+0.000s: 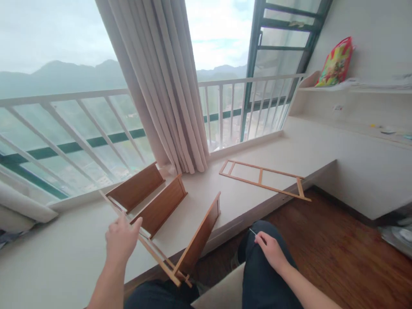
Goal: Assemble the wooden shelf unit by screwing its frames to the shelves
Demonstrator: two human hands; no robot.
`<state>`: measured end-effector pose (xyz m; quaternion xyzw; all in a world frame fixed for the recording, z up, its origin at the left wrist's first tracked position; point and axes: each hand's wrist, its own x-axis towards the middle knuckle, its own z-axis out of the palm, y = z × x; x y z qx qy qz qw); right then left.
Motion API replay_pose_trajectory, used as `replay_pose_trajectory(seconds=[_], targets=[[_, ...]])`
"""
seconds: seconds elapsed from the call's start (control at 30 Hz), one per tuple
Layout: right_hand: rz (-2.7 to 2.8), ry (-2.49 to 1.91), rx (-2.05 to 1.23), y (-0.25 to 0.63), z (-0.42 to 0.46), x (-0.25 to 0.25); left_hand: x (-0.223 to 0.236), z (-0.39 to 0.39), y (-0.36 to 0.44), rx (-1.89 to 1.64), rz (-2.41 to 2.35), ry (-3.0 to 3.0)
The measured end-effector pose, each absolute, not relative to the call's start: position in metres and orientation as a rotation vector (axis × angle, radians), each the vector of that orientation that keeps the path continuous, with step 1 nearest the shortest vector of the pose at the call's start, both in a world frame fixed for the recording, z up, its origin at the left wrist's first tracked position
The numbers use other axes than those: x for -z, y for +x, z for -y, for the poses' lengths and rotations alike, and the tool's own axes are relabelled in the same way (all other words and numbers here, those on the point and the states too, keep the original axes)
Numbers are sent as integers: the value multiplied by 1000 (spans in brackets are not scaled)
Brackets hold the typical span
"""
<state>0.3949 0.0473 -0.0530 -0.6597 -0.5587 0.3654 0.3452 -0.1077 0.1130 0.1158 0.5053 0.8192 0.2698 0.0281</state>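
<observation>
A partly assembled wooden shelf [161,206] lies on its side on the white ledge, three brown boards standing up from one ladder-like side frame. My left hand [122,236] is at that frame's rail, near the middle board, its fingers curled over the rail and the thumb raised beside the board. My right hand [269,251] rests on my right knee, pinching a thin metal rod [252,231] between thumb and fingers. The rod's full shape is partly hidden by the hand. Farther right, a second wooden side frame [260,177] lies flat, apart from both hands.
The white ledge [80,249] drops at its front edge to a dark wood floor [337,231]. Behind it stand a white railing [222,116], a grey curtain [161,86] and windows. A colourful bag [336,64] sits on a wall shelf at right.
</observation>
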Motion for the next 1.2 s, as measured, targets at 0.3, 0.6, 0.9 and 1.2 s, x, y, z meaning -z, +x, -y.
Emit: replay_pose_trajectory(seconds=[0.3, 0.6, 0.9, 1.2], targets=[[1517, -1676, -816, 388, -48, 61, -92, -48, 14, -30, -1889, 2072], [1661, -1715, -767, 390, -42, 61, -102, -22, 23, -111, -2026, 1886], [1616, -1724, -949, 421, -32, 89, -107, 9, 26, -503, -1980, 1717], [1591, -1650, -948, 421, -38, 98, -106, 14, 18, -72, -2017, 1927]])
